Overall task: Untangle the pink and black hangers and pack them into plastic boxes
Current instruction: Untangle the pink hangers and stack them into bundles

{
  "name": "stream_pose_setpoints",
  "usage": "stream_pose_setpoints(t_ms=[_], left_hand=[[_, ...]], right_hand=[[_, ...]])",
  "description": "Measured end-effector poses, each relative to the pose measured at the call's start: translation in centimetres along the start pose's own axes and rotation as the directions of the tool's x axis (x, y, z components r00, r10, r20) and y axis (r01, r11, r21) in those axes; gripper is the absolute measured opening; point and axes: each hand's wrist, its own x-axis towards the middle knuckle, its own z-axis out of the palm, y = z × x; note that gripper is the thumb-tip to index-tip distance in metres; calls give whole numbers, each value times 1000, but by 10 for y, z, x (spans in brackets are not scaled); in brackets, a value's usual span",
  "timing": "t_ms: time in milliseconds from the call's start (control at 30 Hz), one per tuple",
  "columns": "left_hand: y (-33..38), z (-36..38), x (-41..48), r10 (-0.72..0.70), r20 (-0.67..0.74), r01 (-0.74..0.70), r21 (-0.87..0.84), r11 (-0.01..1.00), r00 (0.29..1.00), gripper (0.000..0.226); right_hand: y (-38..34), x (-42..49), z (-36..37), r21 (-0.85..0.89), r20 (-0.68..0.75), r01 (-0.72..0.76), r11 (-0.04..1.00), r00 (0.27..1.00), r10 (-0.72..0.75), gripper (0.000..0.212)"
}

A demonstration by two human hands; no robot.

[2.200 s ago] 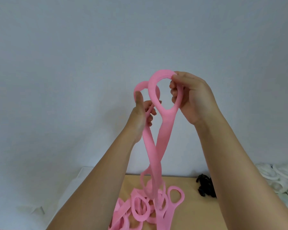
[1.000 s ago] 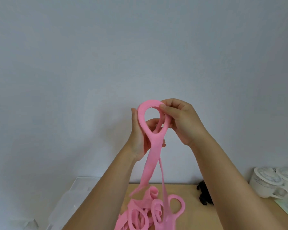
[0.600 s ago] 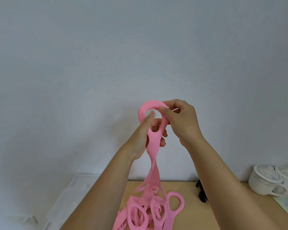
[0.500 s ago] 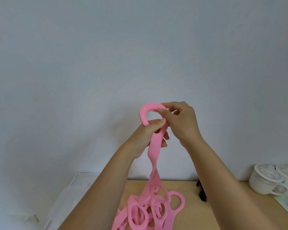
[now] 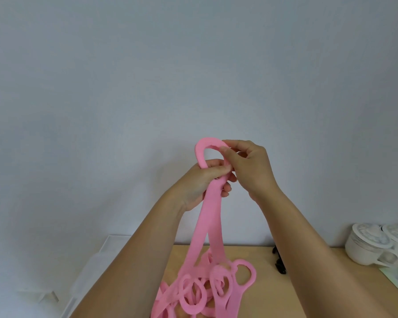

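The left hand grips soft pink loop hangers held up high; the right hand pinches their top loop. Their ends trail onto the wooden table. The right arm partly hides black hangers; white cups stand farther right.

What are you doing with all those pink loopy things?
A person is untangling pink hangers. The left hand grips one pink hanger just under its top loop, and the right hand pinches the loop itself. Its straps hang down into a tangled pink pile on the wooden table. A black bunch sits further back, partly hidden by the right arm. A clear plastic box waits on the left.
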Motion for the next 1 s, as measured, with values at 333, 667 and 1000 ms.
stream_pose_setpoints(t_ms=[333, 667, 1000], left_hand=[[12, -1, 14, 150, -227, -135, 82, 987, 962, 14], [10, 0, 11, 105, -132, -132, -210, 969, 986, 15], [-14, -13, 10, -38, -201, -50, -417, 907, 979, 31]], right_hand=[[39, -49, 22, 150, -169, -91, 985, 979, 116, 38], [61, -56, 35, -53, 237, -313, 948, 919, 317, 18], [108, -82, 51, -252, 246, -397, 883, 856, 455, 31]])
